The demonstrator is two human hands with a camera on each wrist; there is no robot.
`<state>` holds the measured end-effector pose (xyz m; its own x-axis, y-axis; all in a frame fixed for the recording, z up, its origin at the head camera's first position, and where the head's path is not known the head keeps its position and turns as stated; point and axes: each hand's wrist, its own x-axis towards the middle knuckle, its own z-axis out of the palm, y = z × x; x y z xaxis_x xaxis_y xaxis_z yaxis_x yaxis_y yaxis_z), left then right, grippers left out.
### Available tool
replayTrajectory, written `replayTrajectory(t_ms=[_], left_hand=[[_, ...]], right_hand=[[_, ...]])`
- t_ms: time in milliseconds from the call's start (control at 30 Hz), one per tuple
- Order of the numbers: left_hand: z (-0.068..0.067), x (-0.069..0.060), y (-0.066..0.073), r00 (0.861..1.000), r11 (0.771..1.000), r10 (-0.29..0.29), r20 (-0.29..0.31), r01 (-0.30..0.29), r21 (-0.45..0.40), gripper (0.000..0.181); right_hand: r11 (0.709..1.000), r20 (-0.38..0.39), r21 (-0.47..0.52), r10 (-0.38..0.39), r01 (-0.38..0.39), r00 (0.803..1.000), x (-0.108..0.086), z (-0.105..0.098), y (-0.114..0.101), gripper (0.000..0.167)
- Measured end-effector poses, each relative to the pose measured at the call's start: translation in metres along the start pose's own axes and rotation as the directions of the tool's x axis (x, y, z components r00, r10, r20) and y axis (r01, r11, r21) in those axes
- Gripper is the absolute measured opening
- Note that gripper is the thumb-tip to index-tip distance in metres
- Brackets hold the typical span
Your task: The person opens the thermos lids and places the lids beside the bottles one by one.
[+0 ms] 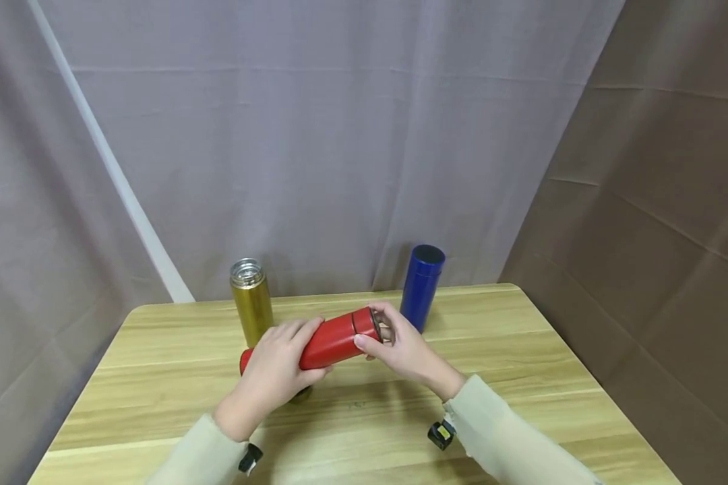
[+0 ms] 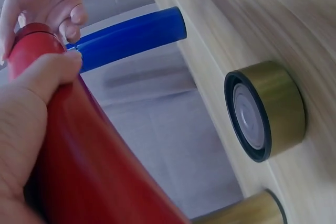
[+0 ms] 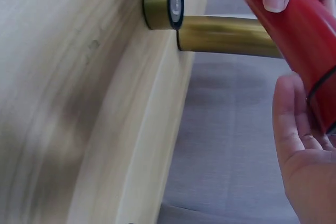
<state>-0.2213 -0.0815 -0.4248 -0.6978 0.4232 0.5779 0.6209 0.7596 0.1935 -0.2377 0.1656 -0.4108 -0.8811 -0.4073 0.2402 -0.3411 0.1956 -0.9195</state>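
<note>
We have a pale wooden table before us, with a grey curtain hanging behind it and a browner curtain along the right side. Near the back edge a gold bottle stands upright and uncapped on the left, and a blue bottle stands upright on the right. A gold lid sits on the table, a grey disc showing inside its dark rim; from the head view our left hand and the red bottle hide most of it. The red bottle is held above the table, tilted, its banded end raised to the right. Our left hand grips its body, fingers over the top and thumb along the near side. Our right hand holds the raised end between bent fingers and thumb.
</note>
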Motion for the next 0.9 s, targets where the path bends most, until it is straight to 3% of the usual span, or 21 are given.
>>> replayTrajectory(t_ms=[167, 367, 633, 900], left_hand=[[-0.002, -0.002, 0.001, 0.999, 0.996, 0.037, -0.017, -0.035, 0.085, 0.077], [-0.001, -0.003, 0.004, 0.997, 0.992, 0.065, -0.044, -0.060, 0.110, 0.076], [0.000, -0.010, 0.001, 0.999, 0.998, 0.034, -0.032, -0.033, 0.050, 0.074], [-0.004, -0.011, -0.007, 0.999, 0.999, 0.015, -0.051, -0.017, -0.047, 0.070]], right_hand=[[0.999, 0.011, 0.018, 0.044, -0.044, 0.999, -0.003, 0.002, 0.002, 0.043], [0.994, 0.024, 0.032, 0.108, -0.108, 0.994, -0.008, 0.005, -0.022, 0.033], [0.985, 0.059, 0.034, 0.165, -0.167, 0.984, -0.011, 0.009, -0.034, 0.035], [0.993, 0.060, 0.002, 0.116, -0.116, 0.991, -0.013, 0.015, -0.040, 0.040]])
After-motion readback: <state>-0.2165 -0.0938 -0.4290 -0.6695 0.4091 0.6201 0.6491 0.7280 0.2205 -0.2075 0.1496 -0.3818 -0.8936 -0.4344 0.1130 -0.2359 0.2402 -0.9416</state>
